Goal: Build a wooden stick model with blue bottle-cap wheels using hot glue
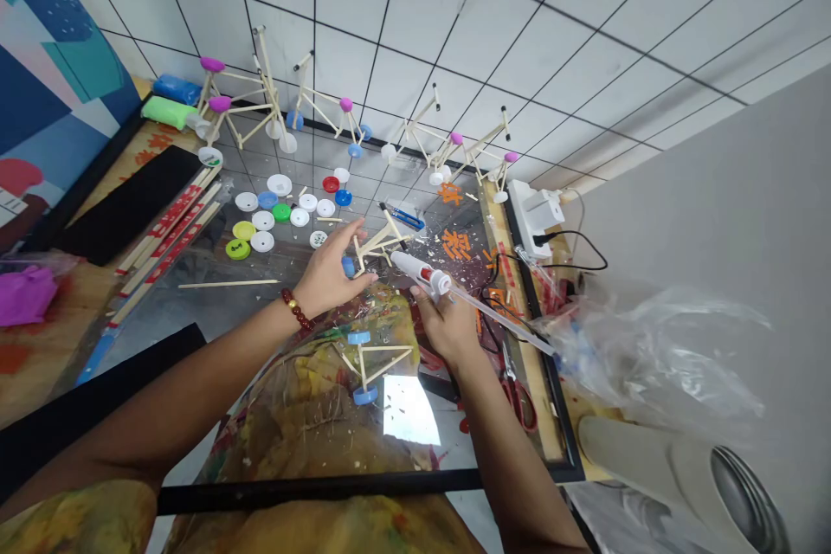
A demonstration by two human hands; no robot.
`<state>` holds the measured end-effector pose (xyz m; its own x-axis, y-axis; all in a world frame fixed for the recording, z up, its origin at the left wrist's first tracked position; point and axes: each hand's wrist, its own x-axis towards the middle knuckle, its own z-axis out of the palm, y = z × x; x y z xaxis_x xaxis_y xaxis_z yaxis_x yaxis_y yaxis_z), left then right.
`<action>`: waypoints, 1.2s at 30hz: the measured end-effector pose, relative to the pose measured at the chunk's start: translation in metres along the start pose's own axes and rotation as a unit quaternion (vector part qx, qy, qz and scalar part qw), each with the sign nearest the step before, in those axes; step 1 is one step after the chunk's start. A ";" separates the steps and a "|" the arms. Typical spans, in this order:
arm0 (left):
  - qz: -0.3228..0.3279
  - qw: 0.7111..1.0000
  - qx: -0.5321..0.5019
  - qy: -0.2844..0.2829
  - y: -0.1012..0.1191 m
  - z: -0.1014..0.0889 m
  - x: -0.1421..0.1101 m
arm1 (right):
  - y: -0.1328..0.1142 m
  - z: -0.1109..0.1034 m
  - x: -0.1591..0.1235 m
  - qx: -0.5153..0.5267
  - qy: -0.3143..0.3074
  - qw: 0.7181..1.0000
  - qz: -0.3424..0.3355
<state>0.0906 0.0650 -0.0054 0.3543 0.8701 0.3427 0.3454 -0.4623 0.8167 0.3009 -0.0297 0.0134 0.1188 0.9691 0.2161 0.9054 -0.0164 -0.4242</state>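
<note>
My right hand [449, 325] is wrapped round a white hot glue gun [419, 270], its nozzle pointing left towards a small wooden-stick frame [380, 247]. A clear glue stick [499, 316] juts from the gun's rear. My left hand [331, 273], with a beaded bracelet at the wrist, has thumb and forefinger spread beside that frame. A blue wheel [349, 267] shows between these fingers; whether they touch it I cannot tell. Nearer my body lies another stick frame [363, 359] with two blue wheels.
Finished-looking stick models [243, 99] with purple discs line the tiled wall. Several coloured bottle caps [281, 212] lie left of centre, near a blue utility knife [408, 218]. Scissors [519, 398], a power strip [529, 212] with cables, and plastic bags [655, 355] are on the right.
</note>
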 end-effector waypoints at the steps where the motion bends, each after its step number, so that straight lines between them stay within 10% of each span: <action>1: 0.001 1.000 -0.001 0.000 0.000 0.000 0.000 | 0.000 0.000 0.000 -0.006 0.000 1.000 -0.002; 36: 0.002 1.000 -0.006 -0.003 -0.001 0.000 0.000 | -0.001 0.000 -0.004 -0.128 0.003 0.991 -0.047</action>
<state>0.0909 0.0654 -0.0061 0.3603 0.8670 0.3443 0.3337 -0.4644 0.8204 0.2990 -0.0336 0.0129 0.0304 0.9678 0.2498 0.9861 0.0118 -0.1658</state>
